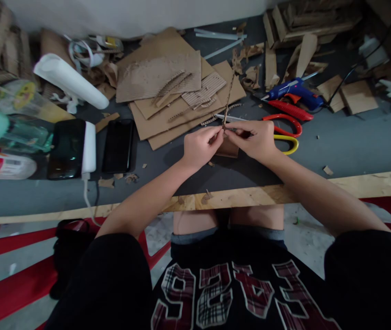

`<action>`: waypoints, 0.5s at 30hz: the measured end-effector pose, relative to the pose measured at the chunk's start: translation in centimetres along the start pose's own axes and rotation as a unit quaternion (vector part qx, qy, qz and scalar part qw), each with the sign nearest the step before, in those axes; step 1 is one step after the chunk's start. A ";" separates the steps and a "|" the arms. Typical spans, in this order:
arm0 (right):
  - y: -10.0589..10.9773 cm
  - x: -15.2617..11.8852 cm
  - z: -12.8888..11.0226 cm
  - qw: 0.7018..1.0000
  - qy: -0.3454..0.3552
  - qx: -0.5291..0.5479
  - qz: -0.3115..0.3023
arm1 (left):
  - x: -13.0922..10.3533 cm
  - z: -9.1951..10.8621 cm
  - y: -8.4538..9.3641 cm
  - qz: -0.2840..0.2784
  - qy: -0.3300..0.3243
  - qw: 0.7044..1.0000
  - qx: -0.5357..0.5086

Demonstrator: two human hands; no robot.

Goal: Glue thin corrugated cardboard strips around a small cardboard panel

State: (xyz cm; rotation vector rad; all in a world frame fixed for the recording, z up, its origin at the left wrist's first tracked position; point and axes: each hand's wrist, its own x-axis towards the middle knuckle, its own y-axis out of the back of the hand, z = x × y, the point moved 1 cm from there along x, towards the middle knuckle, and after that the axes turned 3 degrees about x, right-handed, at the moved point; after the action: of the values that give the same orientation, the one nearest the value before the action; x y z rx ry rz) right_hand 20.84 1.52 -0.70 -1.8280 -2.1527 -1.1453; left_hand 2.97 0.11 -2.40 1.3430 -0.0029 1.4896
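Between my two hands stands a thin strip of corrugated cardboard [229,94], its far end pointing away from me. The fingertips of my left hand [200,144] pinch its near end. My right hand [255,140] pinches the same end, thumb and forefinger close to the left fingertips. Under the hands lies a small brown cardboard piece [228,149], partly covered by them. Scissors with a red and yellow handle [289,144] lie beside and behind my right hand. Cut cardboard sheets [161,78] with loose corrugated strips are stacked just beyond my left hand.
A blue glue gun [296,89] and a red-handled cutter [289,110] lie to the right. Glue sticks [221,34] rest at the back. On the left are a black phone [118,145], a white power bank [89,146], a paper roll [71,80] and bottles [4,165].
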 end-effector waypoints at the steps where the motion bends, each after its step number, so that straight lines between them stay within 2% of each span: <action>1: -0.1 -0.1 0.0 1.000 0.001 -0.002 0.001 | 0.0 0.0 0.0 -0.002 0.002 1.000 0.001; 7: -0.2 -0.1 -0.3 1.000 -0.012 -0.026 -0.008 | -0.1 0.0 -0.1 -0.004 0.008 1.000 -0.009; 15: 0.1 0.4 0.1 0.997 -0.012 -0.003 -0.074 | -0.2 0.1 -0.1 -0.012 0.013 1.000 -0.002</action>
State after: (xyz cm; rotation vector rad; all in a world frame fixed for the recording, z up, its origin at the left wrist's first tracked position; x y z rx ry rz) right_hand 20.82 1.95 -0.54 -1.7183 -2.3345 -1.1642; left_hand 3.03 0.00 -2.54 1.3157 0.0272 1.4862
